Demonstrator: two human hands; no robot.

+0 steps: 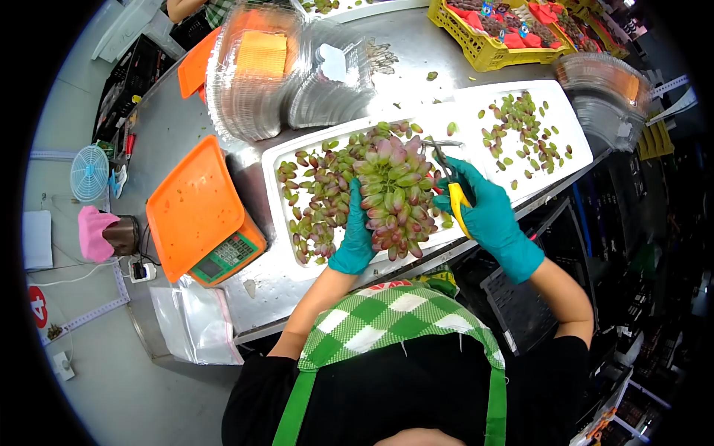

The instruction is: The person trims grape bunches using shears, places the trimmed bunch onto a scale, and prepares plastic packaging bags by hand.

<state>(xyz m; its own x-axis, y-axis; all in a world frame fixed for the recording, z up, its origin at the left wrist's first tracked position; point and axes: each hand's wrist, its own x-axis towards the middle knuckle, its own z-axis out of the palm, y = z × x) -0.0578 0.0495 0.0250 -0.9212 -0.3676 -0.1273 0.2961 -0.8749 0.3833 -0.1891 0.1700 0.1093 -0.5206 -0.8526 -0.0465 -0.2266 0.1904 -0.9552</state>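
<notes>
A large bunch of green and reddish-purple finger grapes [396, 195] is held over a white tray [272, 195] of loose grapes. My left hand [357, 241], in a teal glove, supports the bunch along its left side; some of its fingers are hidden beneath the fruit. In my gloved right hand [487, 215] is a pair of scissors [459, 202] with yellow handles. Their metal blades are at the upper right of the bunch, pointing up and left. A second white tray [569, 111] with scattered grapes lies to the right.
An orange scale [195, 212] stands at the left. Stacks of clear plastic containers [249, 82] rise behind the tray, with more containers [606, 89] at the right. A yellow crate [487, 56] of packed grapes sits at the back. Clear bags [195, 323] hang over the near left edge.
</notes>
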